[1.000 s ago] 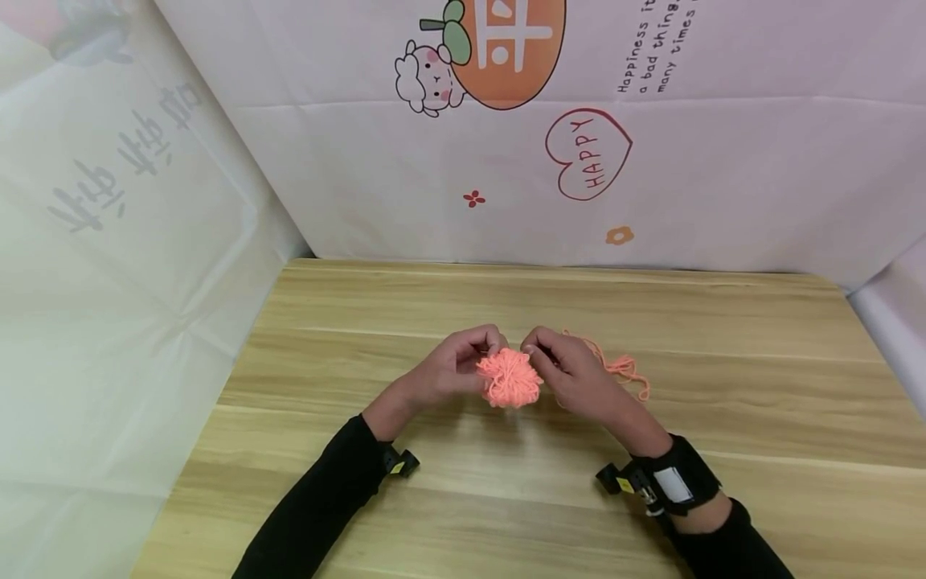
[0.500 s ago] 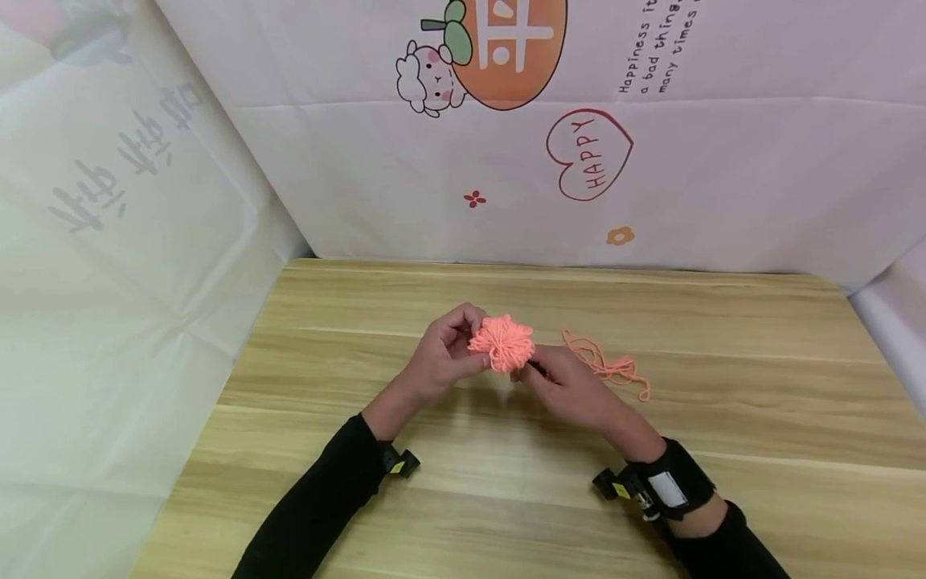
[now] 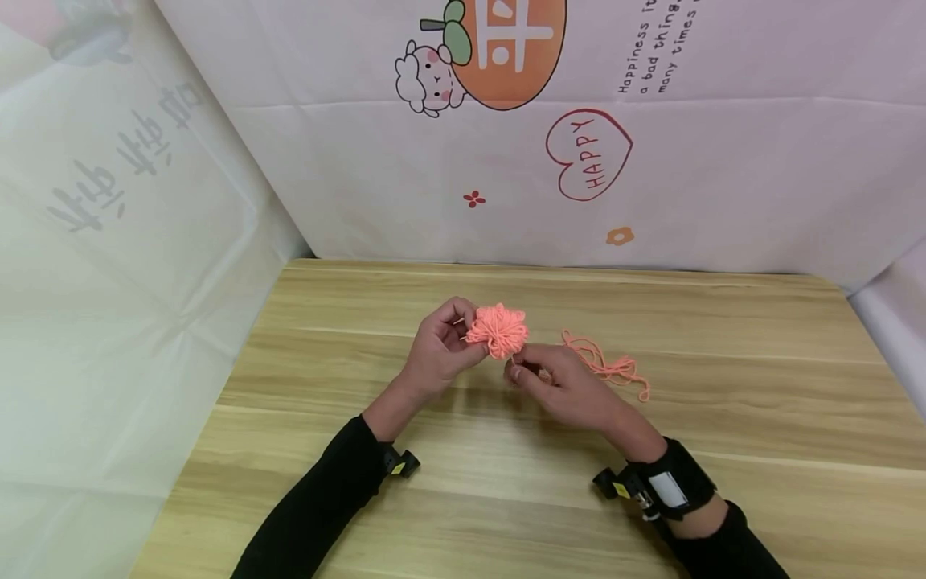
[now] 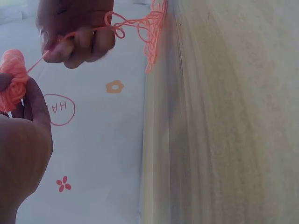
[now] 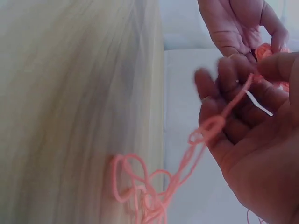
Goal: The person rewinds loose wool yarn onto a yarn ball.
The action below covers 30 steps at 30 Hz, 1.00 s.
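Note:
A round bundle of looped coral yarn [image 3: 497, 330] is held above the table between the thumb and fingers of my left hand [image 3: 434, 354]. My right hand [image 3: 567, 386], close to the bundle's lower right, pinches a strand of its yarn. In the left wrist view that strand [image 4: 37, 63] runs taut from the bundle to the right fingertips. Past the right hand, the tail [image 5: 238, 100] hangs down in the right wrist view to a loose heap of the same yarn [image 5: 154, 196] on the table. Part of the bundle is hidden behind fingers there.
The wooden table [image 3: 506, 498] ends at the back against a white printed cloth [image 3: 376, 185]. Another white cloth [image 3: 145, 322] hangs along the left side. Each wrist carries a small black camera, such as the right one [image 3: 615, 486].
My left hand has moved the yarn bundle up and slightly left. My right hand has gone from the bundle's upper right to just below its right side, drawing the strand.

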Motion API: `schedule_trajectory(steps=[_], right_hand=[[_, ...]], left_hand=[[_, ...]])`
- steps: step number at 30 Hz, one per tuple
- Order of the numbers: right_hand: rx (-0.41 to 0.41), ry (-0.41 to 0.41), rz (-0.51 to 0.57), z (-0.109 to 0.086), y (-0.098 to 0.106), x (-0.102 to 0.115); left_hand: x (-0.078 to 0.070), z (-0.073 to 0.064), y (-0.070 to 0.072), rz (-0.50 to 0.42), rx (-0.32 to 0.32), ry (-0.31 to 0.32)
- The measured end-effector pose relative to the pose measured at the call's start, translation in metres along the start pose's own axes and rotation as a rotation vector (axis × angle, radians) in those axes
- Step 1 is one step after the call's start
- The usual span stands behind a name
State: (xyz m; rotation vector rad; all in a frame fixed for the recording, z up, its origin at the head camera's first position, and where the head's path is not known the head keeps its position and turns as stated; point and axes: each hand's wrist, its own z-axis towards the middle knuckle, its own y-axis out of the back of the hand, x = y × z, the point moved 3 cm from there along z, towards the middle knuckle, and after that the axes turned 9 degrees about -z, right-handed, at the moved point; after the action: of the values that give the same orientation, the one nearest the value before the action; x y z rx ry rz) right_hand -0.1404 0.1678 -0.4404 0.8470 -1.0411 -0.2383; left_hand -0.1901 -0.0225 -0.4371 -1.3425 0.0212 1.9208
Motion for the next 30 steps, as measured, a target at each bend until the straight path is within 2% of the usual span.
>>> schedule_trajectory(steps=[4, 11, 15, 17, 21, 26, 30], right_hand=[[-0.067, -0.022, -0.026, -0.001, 0.007, 0.004], [-0.236, 0.000, 0.091, 0.003, 0.025, 0.040], [-0.286, -0.005, 0.109, 0.004, 0.027, 0.048], [-0.296, -0.021, 0.125, 0.004, 0.026, 0.046], [-0.299, -0.035, 0.114, 0.003, 0.026, 0.042], [-0.315, 0.018, 0.013, 0.003, 0.024, 0.025], [-0.285, 0.037, -0.037, 0.002, 0.019, 0.008]], left_hand=[[0.000, -0.002, -0.001, 0.038, 0.009, -0.019], [0.004, -0.003, -0.006, 0.193, 0.020, -0.033], [0.009, -0.004, -0.007, 0.235, 0.011, -0.036], [0.011, -0.004, -0.007, 0.246, 0.009, -0.030], [0.000, -0.004, -0.016, 0.295, 0.022, 0.021], [-0.021, 0.000, -0.024, 0.479, 0.095, 0.129], [-0.031, 0.002, -0.028, 0.608, 0.153, 0.154]])
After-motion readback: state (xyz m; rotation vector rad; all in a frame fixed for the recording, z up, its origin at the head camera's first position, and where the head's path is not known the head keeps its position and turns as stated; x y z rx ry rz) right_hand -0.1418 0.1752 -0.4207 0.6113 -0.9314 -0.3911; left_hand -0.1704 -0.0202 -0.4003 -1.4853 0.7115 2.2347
